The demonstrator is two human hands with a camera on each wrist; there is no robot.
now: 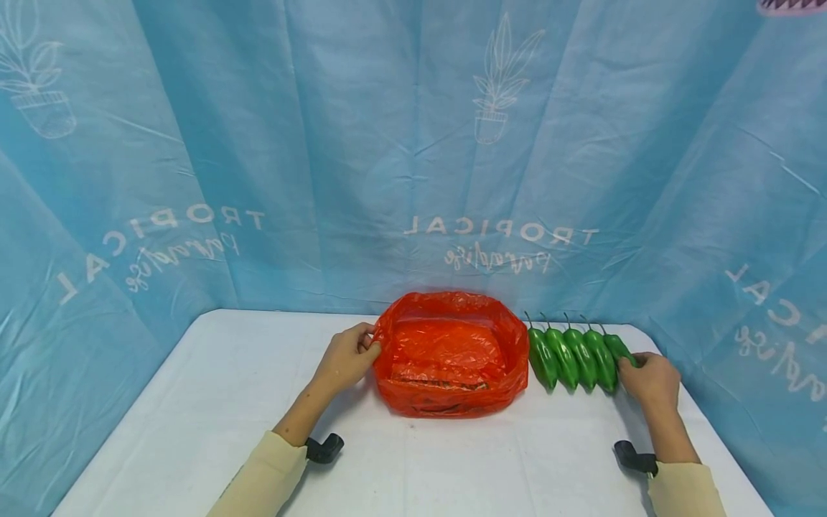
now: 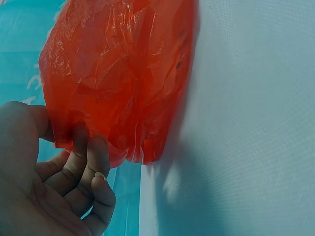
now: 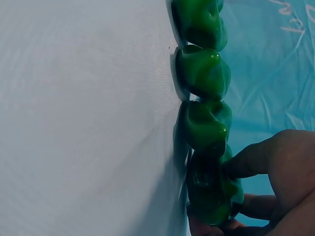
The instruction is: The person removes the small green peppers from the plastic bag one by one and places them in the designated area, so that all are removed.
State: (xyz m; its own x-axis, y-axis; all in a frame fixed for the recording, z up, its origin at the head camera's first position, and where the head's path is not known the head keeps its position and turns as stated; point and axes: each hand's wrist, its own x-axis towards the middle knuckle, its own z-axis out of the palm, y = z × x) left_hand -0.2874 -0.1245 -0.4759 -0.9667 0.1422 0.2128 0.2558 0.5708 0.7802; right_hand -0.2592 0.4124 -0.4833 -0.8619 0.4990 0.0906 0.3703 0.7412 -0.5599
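A red plastic bag (image 1: 446, 403) stands with its mouth wide at the far middle of the table. My left hand (image 1: 341, 359) pinches the left side of its rim between thumb and fingers; the left wrist view shows the thin film (image 2: 108, 83) between the fingertips. Right of the bag, several green peppers (image 1: 571, 357) lie side by side in a row, stems toward the curtain. At the row's right end, my right hand (image 1: 652, 380) grips the last pepper (image 1: 619, 347), which the fingers partly cover. In the right wrist view, the thumb lies on one side of that pepper (image 3: 209, 204) and the fingers on the other.
The white table (image 1: 213, 402) reaches back to a blue printed curtain (image 1: 362, 179) close behind the bag and peppers. Its folds also run along the left and right sides. A black camera mount (image 1: 324, 449) sits on each wrist.
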